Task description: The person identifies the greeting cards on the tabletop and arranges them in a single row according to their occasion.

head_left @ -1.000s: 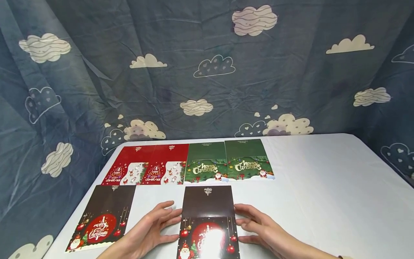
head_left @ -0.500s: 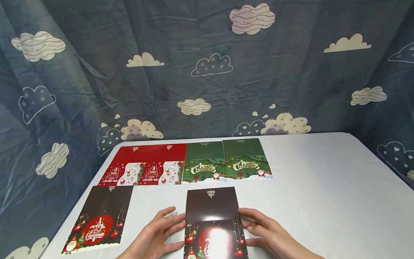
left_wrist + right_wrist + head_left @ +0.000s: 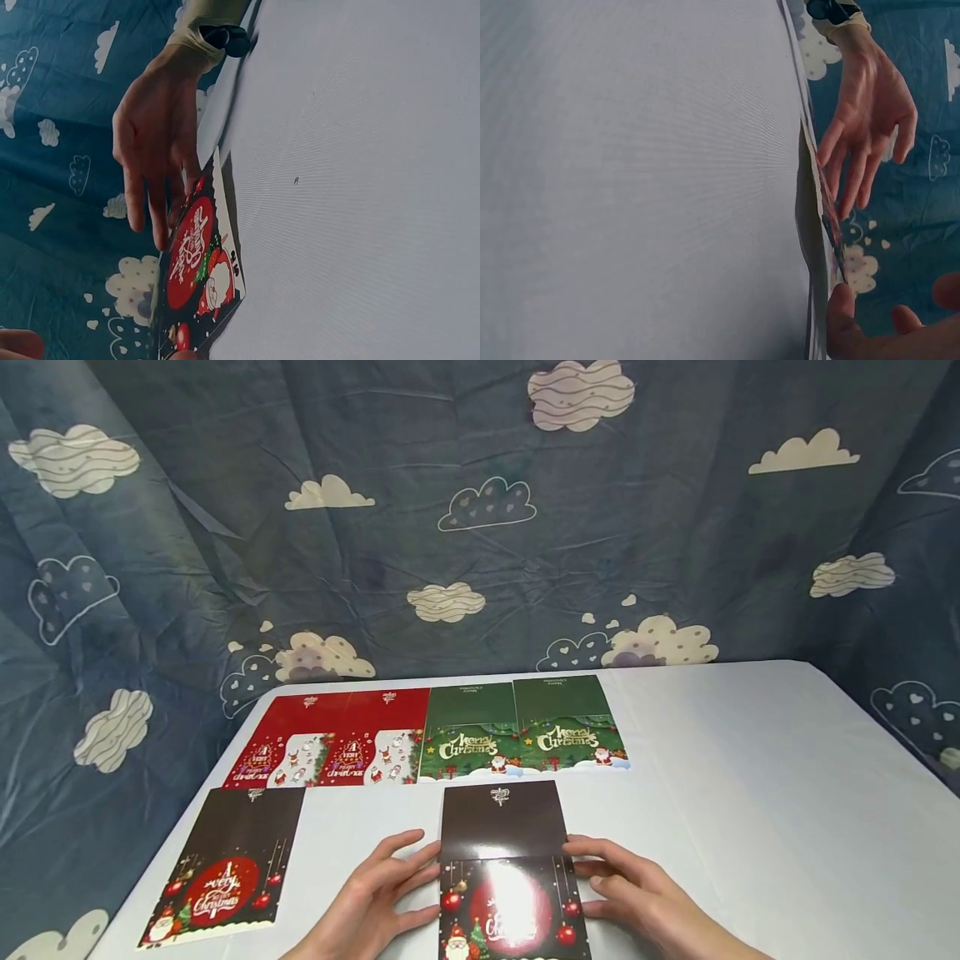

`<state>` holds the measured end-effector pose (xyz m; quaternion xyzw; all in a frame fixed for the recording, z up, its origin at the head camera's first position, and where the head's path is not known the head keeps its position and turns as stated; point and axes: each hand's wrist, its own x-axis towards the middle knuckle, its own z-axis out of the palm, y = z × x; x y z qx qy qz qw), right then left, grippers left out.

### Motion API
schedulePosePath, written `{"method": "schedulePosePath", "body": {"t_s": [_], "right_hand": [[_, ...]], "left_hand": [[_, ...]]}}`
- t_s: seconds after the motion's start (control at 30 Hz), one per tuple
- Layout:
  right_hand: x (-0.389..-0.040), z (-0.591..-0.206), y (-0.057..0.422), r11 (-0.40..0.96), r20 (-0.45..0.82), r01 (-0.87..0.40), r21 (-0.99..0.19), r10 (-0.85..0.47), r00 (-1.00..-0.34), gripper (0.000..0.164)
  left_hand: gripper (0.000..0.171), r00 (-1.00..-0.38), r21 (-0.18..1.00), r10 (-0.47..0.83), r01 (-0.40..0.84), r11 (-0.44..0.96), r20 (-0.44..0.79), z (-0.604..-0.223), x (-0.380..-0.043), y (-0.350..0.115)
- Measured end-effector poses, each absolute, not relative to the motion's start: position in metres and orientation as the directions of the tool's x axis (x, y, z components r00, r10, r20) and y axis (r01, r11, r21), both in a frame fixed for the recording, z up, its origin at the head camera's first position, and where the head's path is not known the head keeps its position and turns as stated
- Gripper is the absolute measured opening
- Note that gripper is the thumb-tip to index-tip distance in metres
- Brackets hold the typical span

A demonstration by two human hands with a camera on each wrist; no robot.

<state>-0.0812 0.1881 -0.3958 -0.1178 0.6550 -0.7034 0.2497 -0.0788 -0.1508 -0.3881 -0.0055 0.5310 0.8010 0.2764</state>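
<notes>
Between my two hands is a folded, glossy dark Christmas card, with a red circle, baubles and a Santa on its lower half. My left hand touches its left edge with fingers spread and thumb lower down. Along the right edge, my right hand rests its fingertips and thumb, fingers loosely extended. Seen from the left wrist, the card is tilted, with a dark gap under its near edge. In the right wrist view it shows edge-on, the left hand across from it.
A matching dark card lies at the left of the white table. Two red cards and two green cards form a row behind. A cloud-patterned cloth hangs at the back and sides.
Both hands and the dark card between them have shifted to the right along the table. The view has turned slightly. The other cards stay in place.
</notes>
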Motion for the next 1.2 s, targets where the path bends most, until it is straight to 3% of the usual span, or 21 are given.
{"method": "schedulePosePath", "body": {"t_s": [0.27,0.57,0.97,1.2], "right_hand": [[-0.085,-0.391,0.199,-0.024,-0.118,0.149,-0.989,-0.494,-0.861,0.040],[-0.085,-0.383,0.212,0.087,-0.118,0.089,-0.992,-0.437,-0.892,0.027],[-0.088,-0.379,0.230,0.089,-0.119,0.092,-0.992,-0.373,-0.920,0.031],[-0.091,-0.373,0.238,0.199,-0.173,0.119,-0.973,-0.278,-0.945,0.036]], "left_hand": [[0.052,-0.865,0.879,0.431,-0.395,-0.266,-0.259,-0.382,-0.082,-0.136],[0.060,-0.899,0.921,0.381,-0.318,-0.225,-0.217,-0.372,-0.095,-0.109],[0.060,-0.902,0.938,0.379,-0.292,-0.188,-0.205,-0.364,-0.107,-0.084],[0.065,-0.897,0.939,0.409,-0.274,-0.209,-0.170,-0.365,-0.113,-0.073]]}}
